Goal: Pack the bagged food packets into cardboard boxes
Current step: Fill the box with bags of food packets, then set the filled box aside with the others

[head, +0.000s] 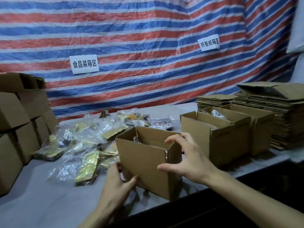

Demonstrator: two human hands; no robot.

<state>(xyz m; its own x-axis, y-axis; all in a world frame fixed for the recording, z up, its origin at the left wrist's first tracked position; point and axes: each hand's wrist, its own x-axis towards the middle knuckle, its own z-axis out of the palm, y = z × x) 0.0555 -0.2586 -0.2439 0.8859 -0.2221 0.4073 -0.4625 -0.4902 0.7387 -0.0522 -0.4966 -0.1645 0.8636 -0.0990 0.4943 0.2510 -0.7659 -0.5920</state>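
Observation:
An open cardboard box (pixel 144 160) stands on the table near its front edge, and the corner of a bagged packet (pixel 136 139) shows inside it. My left hand (pixel 117 181) grips the box's lower left corner, thumb on the front face and fingers round the side. My right hand (pixel 185 158) is spread over the box's top right corner, with a fingertip at the top edge and the thumb against the front face. A loose pile of clear-bagged food packets (pixel 85 152) with gold contents lies left of and behind the box.
Two more open boxes (pixel 218 139) stand to the right, one with a packet inside. A stack of flat folded cartons (pixel 283 122) fills the far right. Closed boxes (pixel 18 129) are piled at the left. The grey table (pixel 41 198) ends close in front; a striped tarp hangs behind.

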